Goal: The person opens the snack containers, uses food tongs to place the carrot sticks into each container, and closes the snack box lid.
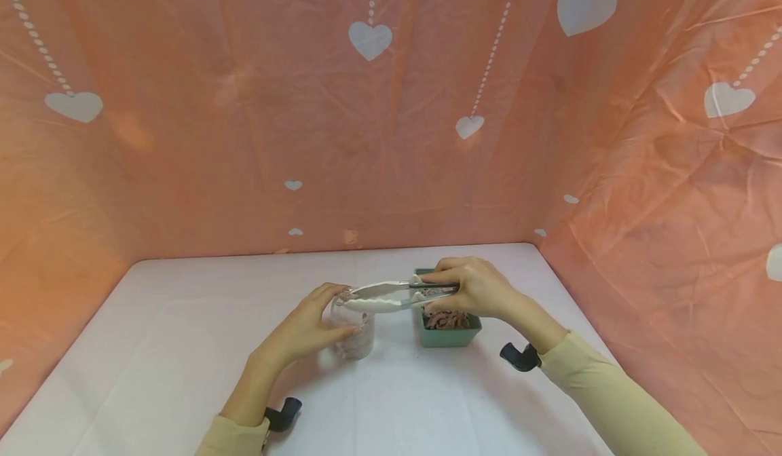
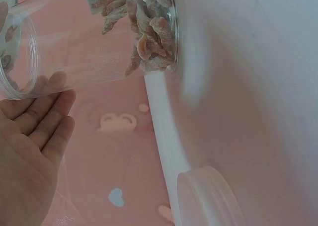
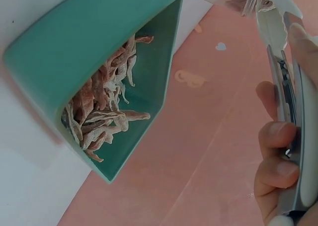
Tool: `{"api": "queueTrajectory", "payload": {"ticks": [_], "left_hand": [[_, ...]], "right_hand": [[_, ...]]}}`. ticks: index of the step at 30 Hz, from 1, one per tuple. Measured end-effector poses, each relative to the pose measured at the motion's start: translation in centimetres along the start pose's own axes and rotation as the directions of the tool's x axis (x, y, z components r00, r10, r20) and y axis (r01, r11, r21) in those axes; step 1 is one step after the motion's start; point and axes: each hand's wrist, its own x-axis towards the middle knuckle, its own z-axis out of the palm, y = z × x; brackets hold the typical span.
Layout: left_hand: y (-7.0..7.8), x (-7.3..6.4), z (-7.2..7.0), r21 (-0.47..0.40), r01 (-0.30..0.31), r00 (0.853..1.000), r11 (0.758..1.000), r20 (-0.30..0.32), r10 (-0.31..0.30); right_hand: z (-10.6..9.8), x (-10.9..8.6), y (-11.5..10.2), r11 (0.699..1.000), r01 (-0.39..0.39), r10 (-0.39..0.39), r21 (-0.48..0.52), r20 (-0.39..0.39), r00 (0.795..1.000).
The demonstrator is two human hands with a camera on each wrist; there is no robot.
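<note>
My left hand point(image 1: 299, 330) holds a clear plastic jar point(image 1: 357, 345) near its mouth, thumb on the near side and fingers on the far side. Dried, twisted brown pieces point(image 2: 151, 35) are heaped at the bottom of the jar in the left wrist view. In my right hand point(image 1: 479, 286) is a pair of tongs point(image 1: 391, 296) with metal arms and white scalloped tips, held level. The tips reach the jar's mouth, and a bit of brown shows between them in the right wrist view. Under the right hand stands a green container point(image 3: 99, 42) holding similar dried pieces point(image 3: 107, 99).
A round translucent lid point(image 2: 206, 198) lies on the white table point(image 1: 153, 347), beyond the jar in the left wrist view. Orange-pink sheeting point(image 1: 366, 137) with white hearts walls the table at the back and sides.
</note>
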Motion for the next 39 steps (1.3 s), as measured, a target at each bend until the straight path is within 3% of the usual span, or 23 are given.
{"api": "queueTrajectory", "payload": {"ticks": [10, 18, 24, 30, 39], "left_hand": [[0.0, -0.1, -0.1, 0.008, -0.009, 1.000, 1.000, -0.003, 0.009], [0.2, -0.4, 0.1, 0.007, 0.011, 1.000, 1.000, 0.002, -0.011], [0.4, -0.6, 0.3, 0.015, 0.021, 1.000, 1.000, -0.003, -0.021], [0.4, -0.5, 0.3, 0.008, 0.043, 0.999, 0.999, -0.002, -0.043], [0.3, -0.5, 0.4, 0.015, 0.043, 0.999, 0.999, 0.000, -0.043]], "right_hand": [[0.1, -0.2, -0.1, 1.000, -0.010, 0.010, -0.012, -0.014, 1.000], [-0.2, -1.4, 0.0, 0.999, -0.039, 0.039, 0.008, -0.022, 0.999], [-0.7, -3.3, 0.8, 0.996, -0.073, 0.077, 0.047, -0.084, 0.994], [-1.4, -5.7, 2.1, 0.996, -0.092, 0.094, 0.021, -0.138, 0.986], [-3.9, -9.0, 3.8, 0.982, -0.178, 0.174, -0.068, -0.059, 0.983]]}}
